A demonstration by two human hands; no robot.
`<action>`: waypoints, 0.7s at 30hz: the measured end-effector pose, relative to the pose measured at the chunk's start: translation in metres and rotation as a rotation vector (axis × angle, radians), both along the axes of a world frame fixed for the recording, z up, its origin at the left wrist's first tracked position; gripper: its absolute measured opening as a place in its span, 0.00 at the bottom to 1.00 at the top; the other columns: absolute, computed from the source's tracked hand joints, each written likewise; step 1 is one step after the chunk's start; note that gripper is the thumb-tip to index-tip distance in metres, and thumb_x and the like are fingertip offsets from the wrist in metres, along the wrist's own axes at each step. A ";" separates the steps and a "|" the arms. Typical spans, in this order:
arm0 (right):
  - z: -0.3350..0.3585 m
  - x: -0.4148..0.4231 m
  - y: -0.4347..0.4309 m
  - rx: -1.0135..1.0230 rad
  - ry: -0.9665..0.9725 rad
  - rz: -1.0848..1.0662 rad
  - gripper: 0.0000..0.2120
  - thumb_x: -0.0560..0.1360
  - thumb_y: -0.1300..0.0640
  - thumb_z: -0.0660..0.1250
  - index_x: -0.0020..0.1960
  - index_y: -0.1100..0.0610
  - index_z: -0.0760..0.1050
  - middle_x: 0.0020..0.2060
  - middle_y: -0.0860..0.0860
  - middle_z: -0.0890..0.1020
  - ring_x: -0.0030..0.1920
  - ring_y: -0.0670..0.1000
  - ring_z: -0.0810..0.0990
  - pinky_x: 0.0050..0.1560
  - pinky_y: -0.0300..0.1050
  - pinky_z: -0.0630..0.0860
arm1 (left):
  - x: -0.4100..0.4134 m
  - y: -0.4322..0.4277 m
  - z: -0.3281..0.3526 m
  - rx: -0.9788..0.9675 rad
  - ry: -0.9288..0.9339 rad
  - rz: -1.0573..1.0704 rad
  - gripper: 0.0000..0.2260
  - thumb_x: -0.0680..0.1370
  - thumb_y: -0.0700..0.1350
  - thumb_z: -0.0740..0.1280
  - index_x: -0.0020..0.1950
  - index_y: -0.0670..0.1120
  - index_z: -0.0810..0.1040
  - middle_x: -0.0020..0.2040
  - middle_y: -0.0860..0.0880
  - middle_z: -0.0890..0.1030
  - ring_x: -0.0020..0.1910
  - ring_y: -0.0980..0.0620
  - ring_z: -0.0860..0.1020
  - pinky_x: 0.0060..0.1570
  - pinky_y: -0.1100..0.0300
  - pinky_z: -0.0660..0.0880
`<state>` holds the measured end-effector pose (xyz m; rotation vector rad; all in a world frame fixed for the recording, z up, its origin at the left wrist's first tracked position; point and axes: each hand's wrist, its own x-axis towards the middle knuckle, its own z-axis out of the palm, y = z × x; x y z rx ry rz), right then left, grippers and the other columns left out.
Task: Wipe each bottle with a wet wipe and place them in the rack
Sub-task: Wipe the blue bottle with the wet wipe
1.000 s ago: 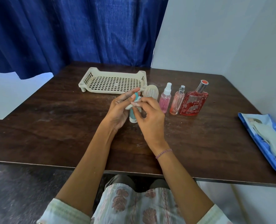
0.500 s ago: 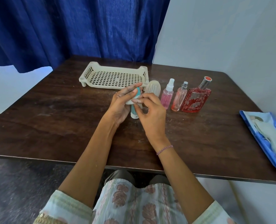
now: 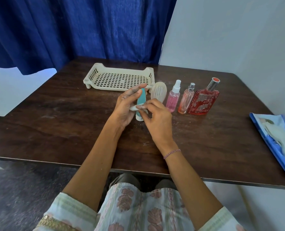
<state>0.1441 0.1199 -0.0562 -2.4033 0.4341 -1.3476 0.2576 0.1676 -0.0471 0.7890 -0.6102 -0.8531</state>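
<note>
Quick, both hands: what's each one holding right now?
Left hand: closed around the upright teal plastic bottle.
Right hand: pinching the white wet wipe against that bottle.

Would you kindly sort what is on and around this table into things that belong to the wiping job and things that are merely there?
Part of the job:
- teal tube, held by left hand
- wet wipe, pressed by right hand
- cream bottle
- pink spray bottle
- slim peach bottle
- red bottle
- rack
- wipe pack

Just there:
- blue curtain
- bracelet
</note>
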 end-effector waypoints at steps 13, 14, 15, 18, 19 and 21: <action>-0.001 0.004 0.003 0.015 0.052 -0.001 0.06 0.68 0.65 0.72 0.45 0.62 0.80 0.42 0.53 0.79 0.43 0.48 0.78 0.48 0.41 0.77 | 0.000 0.000 0.001 -0.030 -0.050 -0.028 0.10 0.80 0.39 0.60 0.57 0.45 0.77 0.54 0.48 0.78 0.54 0.55 0.75 0.46 0.65 0.77; -0.002 0.003 0.002 0.033 0.062 0.005 0.05 0.68 0.65 0.72 0.44 0.62 0.80 0.42 0.53 0.79 0.42 0.48 0.78 0.47 0.42 0.77 | -0.001 0.000 0.002 -0.028 -0.074 -0.021 0.10 0.80 0.39 0.60 0.58 0.45 0.77 0.54 0.49 0.78 0.55 0.55 0.75 0.47 0.65 0.77; -0.003 0.003 0.001 0.053 0.076 0.011 0.05 0.68 0.65 0.72 0.44 0.62 0.80 0.41 0.53 0.79 0.40 0.48 0.78 0.45 0.43 0.78 | -0.002 0.001 0.003 -0.023 -0.094 -0.010 0.10 0.80 0.39 0.59 0.58 0.45 0.77 0.55 0.50 0.78 0.55 0.56 0.75 0.47 0.65 0.76; -0.004 0.002 0.001 0.058 0.083 0.012 0.05 0.68 0.65 0.72 0.44 0.63 0.79 0.41 0.53 0.79 0.40 0.49 0.78 0.44 0.44 0.78 | -0.005 0.001 0.005 -0.012 -0.127 0.008 0.11 0.81 0.39 0.58 0.59 0.45 0.76 0.54 0.50 0.78 0.53 0.57 0.75 0.46 0.67 0.76; -0.003 0.002 0.002 0.045 0.062 0.009 0.05 0.69 0.66 0.72 0.44 0.63 0.79 0.41 0.54 0.79 0.42 0.49 0.78 0.45 0.44 0.78 | -0.005 0.001 0.005 -0.013 -0.130 0.002 0.11 0.81 0.39 0.58 0.59 0.45 0.76 0.54 0.50 0.78 0.53 0.57 0.76 0.46 0.67 0.76; -0.002 0.003 0.003 0.033 0.031 0.000 0.06 0.69 0.66 0.72 0.45 0.63 0.80 0.42 0.54 0.79 0.43 0.49 0.79 0.47 0.43 0.78 | -0.005 0.001 0.004 -0.017 -0.133 -0.008 0.11 0.81 0.40 0.58 0.60 0.45 0.76 0.54 0.50 0.78 0.53 0.56 0.76 0.46 0.66 0.76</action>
